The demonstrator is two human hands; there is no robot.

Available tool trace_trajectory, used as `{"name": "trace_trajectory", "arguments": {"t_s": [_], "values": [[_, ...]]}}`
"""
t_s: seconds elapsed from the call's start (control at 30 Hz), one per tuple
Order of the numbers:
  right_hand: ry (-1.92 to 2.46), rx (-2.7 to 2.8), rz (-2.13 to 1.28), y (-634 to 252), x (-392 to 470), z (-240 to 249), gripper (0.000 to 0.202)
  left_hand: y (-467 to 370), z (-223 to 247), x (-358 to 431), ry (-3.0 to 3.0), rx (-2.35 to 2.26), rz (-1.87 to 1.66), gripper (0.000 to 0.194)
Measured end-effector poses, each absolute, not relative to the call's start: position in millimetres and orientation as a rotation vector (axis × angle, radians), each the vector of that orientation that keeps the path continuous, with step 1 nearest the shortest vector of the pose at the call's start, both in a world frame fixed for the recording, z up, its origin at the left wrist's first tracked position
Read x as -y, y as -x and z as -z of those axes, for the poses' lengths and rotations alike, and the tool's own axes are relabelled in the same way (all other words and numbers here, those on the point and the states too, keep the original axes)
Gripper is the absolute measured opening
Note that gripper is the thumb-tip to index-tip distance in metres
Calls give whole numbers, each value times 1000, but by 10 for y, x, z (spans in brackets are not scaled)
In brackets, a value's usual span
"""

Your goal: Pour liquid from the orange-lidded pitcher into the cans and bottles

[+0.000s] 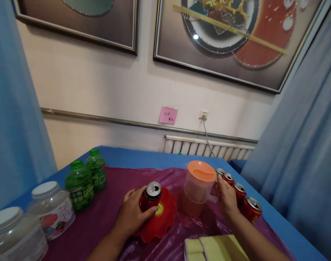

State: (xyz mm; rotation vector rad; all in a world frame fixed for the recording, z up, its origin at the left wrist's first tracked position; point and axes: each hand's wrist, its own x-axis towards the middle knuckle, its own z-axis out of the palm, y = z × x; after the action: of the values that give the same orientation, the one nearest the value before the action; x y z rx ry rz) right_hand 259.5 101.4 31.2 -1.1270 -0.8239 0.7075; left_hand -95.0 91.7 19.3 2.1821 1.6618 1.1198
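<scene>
My left hand (135,210) is wrapped around a dark red drink can (147,203) with an opened top, which stands upright on a red scalloped plate (166,217). My right hand (225,192) is closed on the handle of a clear plastic pitcher (197,197) with an orange lid (201,171). The pitcher stands upright to the right of the plate, with liquid in its lower part. Part of its handle is hidden behind my fingers. Just beyond my right hand stand several cans, among them a red can (251,210) and a partly hidden green can (220,172).
Two green bottles (79,190) and two clear jars with white lids (52,212) line the left side. A folded yellow cloth (216,248) lies at the front. Purple plastic sheeting (119,177) covers part of the blue table (154,156). Blue curtains (293,145) hang at both sides.
</scene>
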Motion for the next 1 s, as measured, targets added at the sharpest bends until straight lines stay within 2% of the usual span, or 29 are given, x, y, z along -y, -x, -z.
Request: {"name": "trace_trajectory", "arguments": {"t_s": [0.23, 0.5, 1.0], "values": [[1268, 1125, -504, -2628, -1138, -793, 60, 933, -240, -865, -2164, -1600, -1166, 61], [1302, 1440, -454, -2445, -1093, -1342, 60, 924, -244, -843, -2144, -1567, -1131, 66], [1322, 1841, -211, -2180, -1141, -1667, 54, 876, -278, -745, -2127, -1520, -1062, 71]]}}
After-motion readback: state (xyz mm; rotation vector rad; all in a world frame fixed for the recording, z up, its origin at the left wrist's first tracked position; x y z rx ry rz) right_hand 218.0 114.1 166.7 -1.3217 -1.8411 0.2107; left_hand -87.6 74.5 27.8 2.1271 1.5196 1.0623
